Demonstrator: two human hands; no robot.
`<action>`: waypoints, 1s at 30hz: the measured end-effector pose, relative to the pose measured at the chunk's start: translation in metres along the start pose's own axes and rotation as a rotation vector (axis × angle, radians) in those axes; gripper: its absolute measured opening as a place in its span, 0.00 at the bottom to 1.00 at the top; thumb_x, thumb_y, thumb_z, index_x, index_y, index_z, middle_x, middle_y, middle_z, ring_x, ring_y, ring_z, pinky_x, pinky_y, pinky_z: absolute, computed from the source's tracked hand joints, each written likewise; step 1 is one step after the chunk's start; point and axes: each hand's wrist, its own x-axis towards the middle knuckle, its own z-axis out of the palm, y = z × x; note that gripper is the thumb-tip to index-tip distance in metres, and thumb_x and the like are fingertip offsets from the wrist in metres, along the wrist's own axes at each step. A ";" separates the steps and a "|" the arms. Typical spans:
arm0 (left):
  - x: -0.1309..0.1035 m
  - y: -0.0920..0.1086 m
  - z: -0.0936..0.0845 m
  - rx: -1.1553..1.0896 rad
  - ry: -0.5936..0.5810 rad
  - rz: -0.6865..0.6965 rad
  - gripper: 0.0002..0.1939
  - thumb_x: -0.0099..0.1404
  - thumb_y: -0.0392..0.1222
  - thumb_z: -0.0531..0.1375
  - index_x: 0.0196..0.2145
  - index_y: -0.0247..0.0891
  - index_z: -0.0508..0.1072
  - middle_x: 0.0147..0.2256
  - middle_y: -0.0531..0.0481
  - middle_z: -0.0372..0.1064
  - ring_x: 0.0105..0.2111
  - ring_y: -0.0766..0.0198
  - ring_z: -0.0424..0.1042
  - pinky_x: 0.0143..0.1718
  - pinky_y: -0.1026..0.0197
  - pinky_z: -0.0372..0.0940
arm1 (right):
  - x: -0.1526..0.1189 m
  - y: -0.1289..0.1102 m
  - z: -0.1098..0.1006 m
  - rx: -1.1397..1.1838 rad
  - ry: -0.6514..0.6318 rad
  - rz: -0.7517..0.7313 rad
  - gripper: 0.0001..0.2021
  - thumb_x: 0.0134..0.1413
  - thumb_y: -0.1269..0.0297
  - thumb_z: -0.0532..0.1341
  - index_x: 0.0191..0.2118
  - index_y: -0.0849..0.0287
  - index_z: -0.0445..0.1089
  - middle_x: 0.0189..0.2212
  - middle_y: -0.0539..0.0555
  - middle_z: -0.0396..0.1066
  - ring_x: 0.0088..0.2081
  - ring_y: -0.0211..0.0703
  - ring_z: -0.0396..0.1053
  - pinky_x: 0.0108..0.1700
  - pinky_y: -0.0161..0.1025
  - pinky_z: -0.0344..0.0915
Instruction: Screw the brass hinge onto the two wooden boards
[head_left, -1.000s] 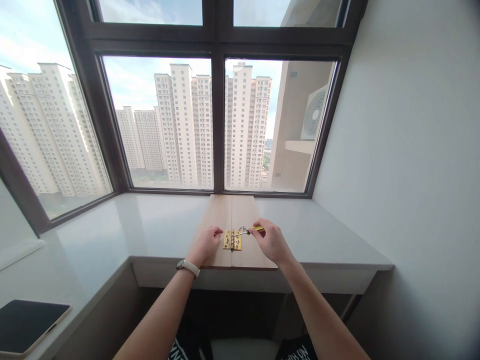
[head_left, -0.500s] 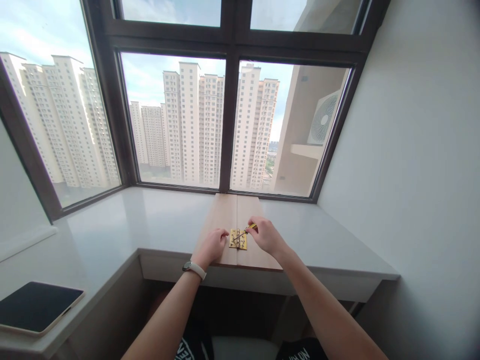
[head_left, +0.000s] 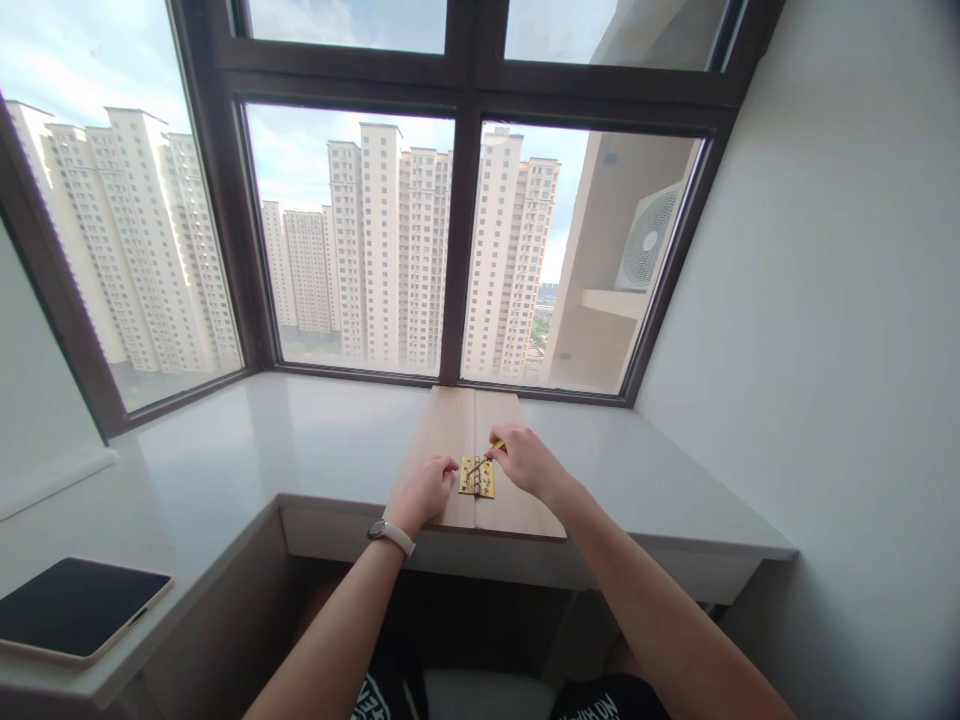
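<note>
Two light wooden boards (head_left: 444, 420) lie side by side on the white sill, with a brass hinge (head_left: 486, 482) across their seam. My right hand (head_left: 525, 460) is closed on the yellow handle of a screwdriver (head_left: 498, 446), its shaft slanting down to the left half of the hinge. Just left of the hinge, my left hand (head_left: 433, 487) rests on the left board with its fingers curled together. Whether anything small is between those fingertips is too small to tell. Small screws show on the hinge.
A dark-screened tablet (head_left: 79, 606) lies on the white counter (head_left: 202, 500) at the lower left. Behind the boards stands a dark window frame (head_left: 450, 250). A white wall (head_left: 810, 300) rises on the right. My legs are below the sill's front edge.
My right hand has shifted slightly left and up, and the screwdriver handle is tilted a little differently. My left hand has barely moved.
</note>
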 end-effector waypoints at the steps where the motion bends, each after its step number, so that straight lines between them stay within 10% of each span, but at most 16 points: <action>1: 0.000 0.001 0.000 0.003 -0.005 0.002 0.14 0.70 0.38 0.52 0.44 0.39 0.77 0.46 0.42 0.76 0.49 0.55 0.73 0.53 0.56 0.64 | 0.002 -0.002 -0.001 -0.010 -0.012 -0.011 0.01 0.60 0.70 0.63 0.37 0.58 0.71 0.38 0.56 0.74 0.41 0.43 0.71 0.43 0.36 0.60; 10: 0.008 0.007 0.004 -0.027 -0.033 0.016 0.14 0.68 0.36 0.53 0.43 0.38 0.78 0.45 0.41 0.76 0.46 0.55 0.73 0.48 0.57 0.66 | 0.027 -0.021 -0.001 -0.128 -0.153 -0.124 0.04 0.58 0.73 0.64 0.37 0.57 0.73 0.39 0.56 0.75 0.39 0.43 0.71 0.41 0.35 0.59; 20: 0.023 0.009 0.017 -0.383 -0.015 0.008 0.10 0.65 0.43 0.58 0.38 0.37 0.79 0.35 0.46 0.78 0.32 0.59 0.73 0.35 0.60 0.66 | 0.050 -0.046 -0.018 -0.346 -0.301 0.072 0.18 0.66 0.50 0.57 0.50 0.60 0.70 0.45 0.65 0.76 0.47 0.53 0.75 0.40 0.38 0.64; 30: 0.030 0.028 0.007 -0.583 0.058 0.137 0.13 0.67 0.44 0.60 0.48 0.39 0.76 0.42 0.42 0.77 0.41 0.55 0.76 0.41 0.56 0.71 | 0.060 -0.046 -0.019 -0.413 -0.409 -0.043 0.12 0.59 0.64 0.63 0.48 0.55 0.70 0.43 0.59 0.77 0.42 0.48 0.74 0.37 0.36 0.62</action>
